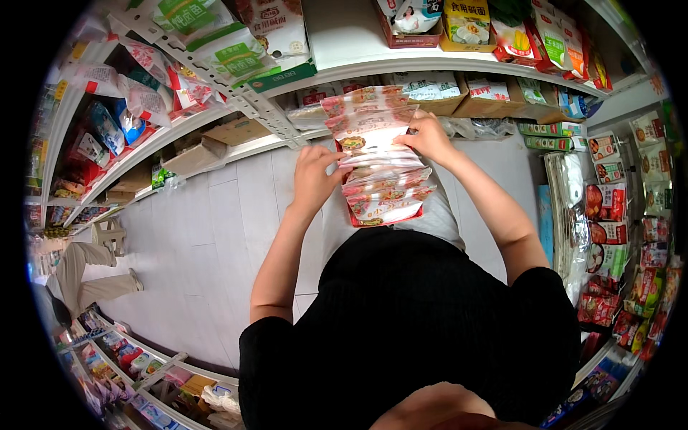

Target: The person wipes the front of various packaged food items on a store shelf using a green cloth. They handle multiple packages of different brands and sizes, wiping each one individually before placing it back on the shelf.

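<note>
A red open-topped box rests on my lap, filled with a row of printed plastic food packets standing close together. My right hand grips a front-facing packet by its right edge, thumb on its face and fingers behind. At the row's left side, the thumb and fingertips of my left hand hold the edges of packets near the middle. Light glares off the white film there, so single packets are hard to tell apart.
A white shelf ahead carries boxed packets, with cardboard cartons on the level below. More stocked shelves run along the left. Hanging packets line the right. Another person's legs and a stool are far left.
</note>
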The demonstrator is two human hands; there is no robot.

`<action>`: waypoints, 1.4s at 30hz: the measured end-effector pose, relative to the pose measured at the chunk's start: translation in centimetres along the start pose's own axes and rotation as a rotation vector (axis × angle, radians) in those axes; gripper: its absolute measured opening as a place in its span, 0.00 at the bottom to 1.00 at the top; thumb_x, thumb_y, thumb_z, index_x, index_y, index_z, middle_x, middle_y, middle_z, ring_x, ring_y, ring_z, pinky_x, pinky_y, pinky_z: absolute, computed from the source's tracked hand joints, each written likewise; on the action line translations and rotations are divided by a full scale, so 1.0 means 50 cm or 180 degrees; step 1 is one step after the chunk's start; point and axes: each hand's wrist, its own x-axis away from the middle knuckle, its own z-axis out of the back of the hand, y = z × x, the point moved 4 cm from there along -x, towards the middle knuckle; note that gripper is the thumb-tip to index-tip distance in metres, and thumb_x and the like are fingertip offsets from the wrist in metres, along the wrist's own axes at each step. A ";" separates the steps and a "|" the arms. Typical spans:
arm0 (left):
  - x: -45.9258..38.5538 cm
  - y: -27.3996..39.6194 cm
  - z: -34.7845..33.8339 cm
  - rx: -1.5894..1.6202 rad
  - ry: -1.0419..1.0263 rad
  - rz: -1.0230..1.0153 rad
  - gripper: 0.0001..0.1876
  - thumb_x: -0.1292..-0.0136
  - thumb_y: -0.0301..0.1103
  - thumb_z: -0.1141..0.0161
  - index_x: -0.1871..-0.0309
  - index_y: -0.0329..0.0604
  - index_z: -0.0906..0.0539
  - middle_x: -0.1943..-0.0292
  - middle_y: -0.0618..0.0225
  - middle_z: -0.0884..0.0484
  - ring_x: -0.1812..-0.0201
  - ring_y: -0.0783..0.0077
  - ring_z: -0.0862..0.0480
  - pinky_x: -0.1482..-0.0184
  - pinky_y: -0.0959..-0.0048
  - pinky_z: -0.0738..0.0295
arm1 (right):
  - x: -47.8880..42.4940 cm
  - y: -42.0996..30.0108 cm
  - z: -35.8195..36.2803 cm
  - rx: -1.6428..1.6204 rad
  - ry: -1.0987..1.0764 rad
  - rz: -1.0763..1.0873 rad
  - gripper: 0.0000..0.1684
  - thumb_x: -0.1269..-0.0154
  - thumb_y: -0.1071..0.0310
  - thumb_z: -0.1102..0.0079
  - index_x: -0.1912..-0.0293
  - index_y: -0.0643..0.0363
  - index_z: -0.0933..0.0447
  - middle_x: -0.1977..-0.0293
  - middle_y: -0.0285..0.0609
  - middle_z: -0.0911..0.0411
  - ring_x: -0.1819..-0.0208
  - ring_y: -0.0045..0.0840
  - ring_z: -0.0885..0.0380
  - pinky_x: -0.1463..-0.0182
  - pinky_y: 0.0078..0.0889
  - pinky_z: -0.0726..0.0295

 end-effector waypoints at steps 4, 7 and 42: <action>-0.006 -0.038 -0.034 0.0080 0.0246 0.0325 0.05 0.47 0.30 0.33 0.73 0.40 0.16 0.73 0.67 0.22 0.64 0.60 0.25 0.60 0.65 0.30 | -0.007 -0.021 0.012 -0.1163 -0.0210 -0.0251 0.09 0.51 0.72 0.29 0.68 0.65 0.18 0.71 0.39 0.27 0.66 0.24 0.28 0.61 0.25 0.29; -0.015 -0.041 -0.051 0.0209 0.0394 0.0544 0.06 0.47 0.31 0.33 0.74 0.39 0.16 0.74 0.66 0.23 0.64 0.60 0.24 0.60 0.65 0.30 | -0.003 0.006 -0.002 -0.1308 0.0234 0.0013 0.10 0.50 0.72 0.29 0.66 0.65 0.18 0.72 0.39 0.28 0.67 0.24 0.29 0.60 0.24 0.29; -0.079 -0.124 -0.075 0.1859 0.0232 0.1270 0.14 0.44 0.26 0.36 0.54 0.37 0.18 0.65 0.65 0.13 0.63 0.78 0.17 0.60 0.76 0.24 | 0.046 -0.040 -0.019 0.0325 -0.0723 -0.0152 0.17 0.46 0.53 0.37 0.68 0.59 0.18 0.69 0.47 0.20 0.61 0.40 0.24 0.59 0.40 0.26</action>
